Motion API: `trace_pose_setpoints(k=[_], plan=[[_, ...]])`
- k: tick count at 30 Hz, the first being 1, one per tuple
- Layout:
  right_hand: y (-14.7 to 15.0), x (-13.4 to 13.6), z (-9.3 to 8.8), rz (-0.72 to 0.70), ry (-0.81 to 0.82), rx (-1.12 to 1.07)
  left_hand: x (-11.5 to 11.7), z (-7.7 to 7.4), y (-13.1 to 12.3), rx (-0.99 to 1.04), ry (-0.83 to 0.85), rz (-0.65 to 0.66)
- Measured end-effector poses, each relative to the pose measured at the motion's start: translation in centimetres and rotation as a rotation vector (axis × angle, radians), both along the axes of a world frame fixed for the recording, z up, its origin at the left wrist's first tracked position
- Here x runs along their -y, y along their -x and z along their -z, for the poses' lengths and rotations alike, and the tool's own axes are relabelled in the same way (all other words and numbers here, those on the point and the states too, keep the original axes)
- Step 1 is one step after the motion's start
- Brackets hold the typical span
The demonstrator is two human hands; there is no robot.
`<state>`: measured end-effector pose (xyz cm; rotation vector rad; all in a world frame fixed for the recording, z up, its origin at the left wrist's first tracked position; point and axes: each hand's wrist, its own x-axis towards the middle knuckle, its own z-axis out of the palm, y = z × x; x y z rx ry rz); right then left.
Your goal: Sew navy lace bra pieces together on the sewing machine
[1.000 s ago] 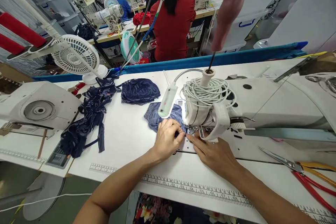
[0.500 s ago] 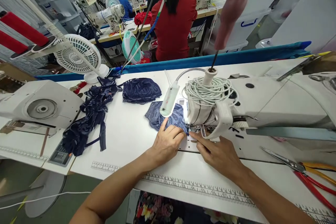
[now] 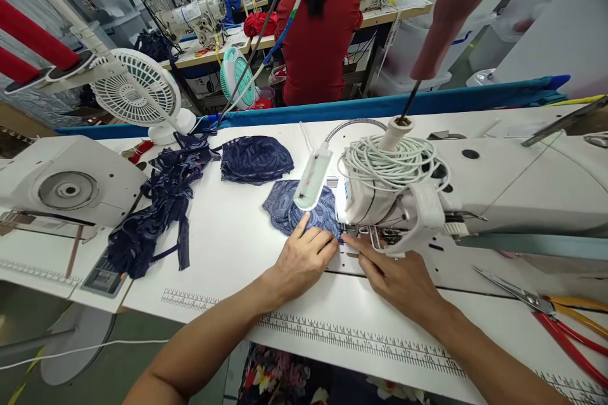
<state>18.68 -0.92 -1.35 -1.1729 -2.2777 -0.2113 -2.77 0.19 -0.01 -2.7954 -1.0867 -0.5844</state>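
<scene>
A blue lace cup-shaped piece (image 3: 280,205) lies at the sewing machine (image 3: 363,199), its right edge by the presser foot. My left hand (image 3: 304,259) rests palm down on its near edge, fingertips bunched together on the cloth and one finger stretched toward the lamp. My right hand (image 3: 399,275) lies just right of it, index finger stretched to the cloth's corner by the foot, thumb apart. Its other fingers are partly hidden. A small white lamp (image 3: 313,178) on a bendable neck hangs over the lace. A second, darker navy cup piece (image 3: 256,159) lies behind.
A heap of navy lace strips (image 3: 164,202) lies on the left, beside another machine (image 3: 71,183). Scissors (image 3: 536,300) with red and orange handles lie at right. A white fan (image 3: 137,88) and red thread cones (image 3: 38,31) stand back left. A person in red (image 3: 318,38) sits beyond.
The view has shifted slightly, so the machine sits a little further right in the picture. Both hands stay at the lace by the presser foot, with hardly any visible movement.
</scene>
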Motion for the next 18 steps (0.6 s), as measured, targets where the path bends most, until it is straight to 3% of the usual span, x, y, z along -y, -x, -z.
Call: trace_pose_setpoints(k=[4, 18], plan=[[0.2, 0.0, 0.1, -0.016, -0.034, 0.086, -0.1, -0.1, 0.0, 0.001, -0.002, -0.006], [-0.5, -0.7, -0.4, 0.103, -0.014, -0.045, -0.4, 0.1, 0.2, 0.018, 0.073, -0.013]])
